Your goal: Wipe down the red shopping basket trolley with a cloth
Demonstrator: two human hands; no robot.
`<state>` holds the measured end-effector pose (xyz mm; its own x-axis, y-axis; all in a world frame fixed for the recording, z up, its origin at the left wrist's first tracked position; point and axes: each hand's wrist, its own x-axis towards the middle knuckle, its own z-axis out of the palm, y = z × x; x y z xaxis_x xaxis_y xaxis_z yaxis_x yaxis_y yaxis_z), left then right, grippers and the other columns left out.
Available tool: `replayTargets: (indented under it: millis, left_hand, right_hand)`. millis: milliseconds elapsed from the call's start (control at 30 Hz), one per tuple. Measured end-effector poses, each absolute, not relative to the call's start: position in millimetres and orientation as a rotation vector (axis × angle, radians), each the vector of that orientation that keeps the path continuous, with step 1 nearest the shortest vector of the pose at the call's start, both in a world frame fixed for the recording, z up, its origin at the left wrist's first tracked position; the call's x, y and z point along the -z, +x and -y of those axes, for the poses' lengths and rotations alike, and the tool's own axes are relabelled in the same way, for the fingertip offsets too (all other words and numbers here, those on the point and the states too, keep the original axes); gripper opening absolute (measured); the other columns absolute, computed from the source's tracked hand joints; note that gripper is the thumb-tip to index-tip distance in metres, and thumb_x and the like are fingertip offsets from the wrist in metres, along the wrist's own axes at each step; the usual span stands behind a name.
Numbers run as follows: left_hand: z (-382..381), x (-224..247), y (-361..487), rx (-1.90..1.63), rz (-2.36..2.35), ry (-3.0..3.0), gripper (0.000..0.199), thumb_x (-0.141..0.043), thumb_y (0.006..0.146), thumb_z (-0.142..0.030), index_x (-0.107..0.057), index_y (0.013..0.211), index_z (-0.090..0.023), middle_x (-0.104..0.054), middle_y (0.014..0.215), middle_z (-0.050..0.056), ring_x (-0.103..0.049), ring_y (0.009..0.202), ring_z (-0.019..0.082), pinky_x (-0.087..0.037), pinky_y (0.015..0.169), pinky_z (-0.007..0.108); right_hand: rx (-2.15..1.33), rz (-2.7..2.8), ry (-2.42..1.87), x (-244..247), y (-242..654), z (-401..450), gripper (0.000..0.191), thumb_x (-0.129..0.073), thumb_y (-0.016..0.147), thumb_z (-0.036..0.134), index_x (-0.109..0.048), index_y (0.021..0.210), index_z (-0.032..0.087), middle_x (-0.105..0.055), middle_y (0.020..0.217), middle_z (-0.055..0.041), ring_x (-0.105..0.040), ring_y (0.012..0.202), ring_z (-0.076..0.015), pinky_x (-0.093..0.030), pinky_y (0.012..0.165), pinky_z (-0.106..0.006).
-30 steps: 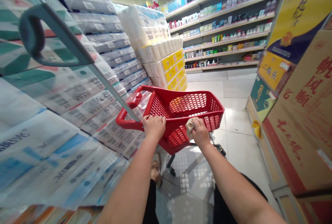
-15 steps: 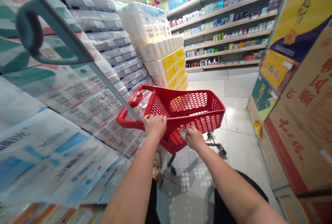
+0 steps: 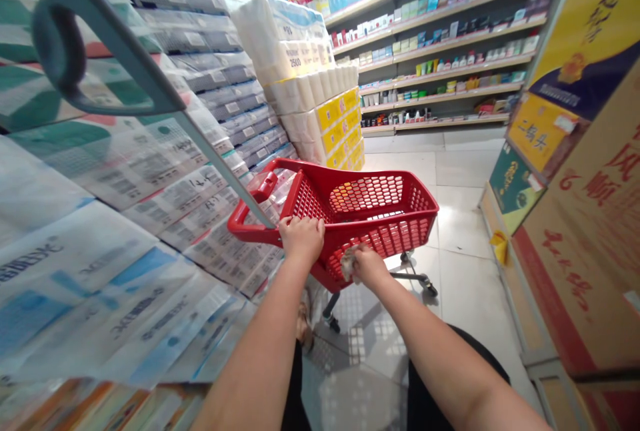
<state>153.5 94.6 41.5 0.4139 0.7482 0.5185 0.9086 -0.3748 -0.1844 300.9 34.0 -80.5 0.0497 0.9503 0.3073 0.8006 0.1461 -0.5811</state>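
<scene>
A red plastic shopping cart [image 3: 370, 218] stands before me on dark wheeled legs, its basket side full of holes. My left hand [image 3: 303, 239] is closed over the near rim of the cart, close to the foot of a grey pole. In my right hand [image 3: 369, 266] is a crumpled, brownish-grey cloth [image 3: 349, 263], pressed against the outside of the perforated side. The grey pole with its dark loop handle [image 3: 107, 64] slants up to the left from the cart's handle end.
Stacked wrapped paper packs [image 3: 125, 271] line the left side. Toilet roll bales [image 3: 305, 84] rise beyond the cart. Shelves [image 3: 450, 58] of small bottles and boxes fill the back. Cardboard cartons [image 3: 590, 238] stand along the right, with pale floor tiles [image 3: 460, 231] between.
My right hand has slid slightly left with the cloth along the cart's side. My left hand stays on the rim. The view has shifted a little.
</scene>
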Motion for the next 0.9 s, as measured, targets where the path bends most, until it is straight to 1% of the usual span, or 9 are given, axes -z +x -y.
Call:
replayTargets:
  millis: [67, 167, 300, 433, 567, 667, 733, 833, 900]
  left_hand:
    - [-94.3, -41.6, 153.6, 0.492, 1.412, -2.240, 0.048, -0.032, 0.095, -0.039, -0.071, 0.076, -0.021, -0.071, 0.079, 0.009, -0.058, 0.082, 0.024, -0.025, 0.093, 0.047]
    - [-93.7, -41.4, 153.8, 0.486, 1.402, -2.226, 0.048, -0.031, 0.095, -0.039, -0.071, 0.076, -0.021, -0.072, 0.080, 0.009, -0.058, 0.082, 0.024, -0.026, 0.093, 0.046]
    - [-93.6, -40.8, 153.9, 0.465, 1.412, -2.203, 0.047, -0.032, 0.095, -0.040, -0.070, 0.075, -0.022, -0.072, 0.080, 0.008, -0.058, 0.082, 0.023, -0.026, 0.093, 0.046]
    - [-93.8, -40.9, 153.8, 0.466, 1.407, -2.215, 0.046, -0.032, 0.095, -0.039, -0.070, 0.075, -0.022, -0.072, 0.080, 0.007, -0.057, 0.082, 0.023, -0.026, 0.093, 0.045]
    - [-93.3, -41.7, 154.2, 0.472, 1.432, -2.227, 0.047, -0.031, 0.095, -0.040, -0.070, 0.075, -0.022, -0.071, 0.080, 0.008, -0.057, 0.082, 0.023, -0.025, 0.093, 0.046]
    - [-92.5, -42.3, 154.7, 0.482, 1.434, -2.246, 0.048, -0.031, 0.095, -0.039, -0.070, 0.075, -0.021, -0.071, 0.080, 0.009, -0.057, 0.082, 0.024, -0.025, 0.093, 0.047]
    - [-92.1, -42.5, 155.0, 0.485, 1.429, -2.243, 0.048, -0.031, 0.095, -0.039, -0.070, 0.075, -0.021, -0.071, 0.080, 0.009, -0.057, 0.082, 0.024, -0.025, 0.093, 0.047]
    - [-91.7, -42.0, 155.1, 0.474, 1.425, -2.225, 0.048, -0.030, 0.096, -0.040, -0.070, 0.076, -0.022, -0.071, 0.080, 0.009, -0.058, 0.082, 0.023, -0.024, 0.093, 0.046]
    - [-91.3, -41.4, 154.9, 0.467, 1.416, -2.215, 0.048, -0.030, 0.096, -0.040, -0.070, 0.076, -0.021, -0.071, 0.080, 0.008, -0.058, 0.082, 0.023, -0.024, 0.093, 0.046]
  right_hand:
    - [-0.284, 1.789, -1.696, 81.4, 297.9, -34.8, 0.029, -0.052, 0.082, 0.011, -0.068, 0.104, 0.021, -0.063, 0.110, -0.0074, -0.062, 0.090, -0.0176, -0.047, 0.080, -0.025]
    - [-0.176, 1.797, -1.584, 84.1, 294.6, -35.9, 0.032, -0.048, 0.086, 0.013, -0.066, 0.111, 0.023, -0.062, 0.113, -0.0072, -0.059, 0.102, -0.0175, -0.046, 0.086, -0.024]
    - [-0.286, 1.885, -1.716, 89.5, 293.6, -37.4, 0.030, -0.055, 0.081, 0.013, -0.068, 0.106, 0.022, -0.063, 0.112, -0.0077, -0.062, 0.093, -0.0187, -0.047, 0.077, -0.025]
    - [-0.228, 1.851, -1.688, 90.7, 294.6, -37.4, 0.035, -0.054, 0.084, 0.016, -0.064, 0.116, 0.024, -0.061, 0.119, -0.0078, -0.060, 0.101, -0.0193, -0.046, 0.081, -0.025]
    - [-0.280, 1.860, -1.778, 86.6, 299.5, -35.6, 0.029, -0.055, 0.082, 0.015, -0.068, 0.107, 0.022, -0.064, 0.107, -0.0085, -0.063, 0.086, -0.0189, -0.046, 0.074, -0.026]
    - [-0.188, 1.787, -1.732, 83.2, 306.7, -34.2, 0.030, -0.049, 0.086, 0.015, -0.066, 0.109, 0.022, -0.062, 0.109, -0.0084, -0.061, 0.095, -0.0188, -0.044, 0.078, -0.025]
    - [-0.152, 1.740, -1.724, 82.5, 312.8, -33.5, 0.030, -0.050, 0.086, 0.017, -0.065, 0.112, 0.022, -0.061, 0.110, -0.0090, -0.059, 0.099, -0.0196, -0.044, 0.080, -0.025]
    - [-0.251, 1.736, -1.843, 81.9, 321.1, -31.9, 0.024, -0.055, 0.084, 0.020, -0.069, 0.103, 0.020, -0.062, 0.105, -0.0094, -0.061, 0.086, -0.0202, -0.045, 0.072, -0.027]
    - [-0.224, 1.710, -1.843, 79.3, 324.6, -30.1, 0.024, -0.053, 0.085, 0.019, -0.069, 0.103, 0.021, -0.062, 0.104, -0.0090, -0.061, 0.087, -0.0204, -0.044, 0.072, -0.027]
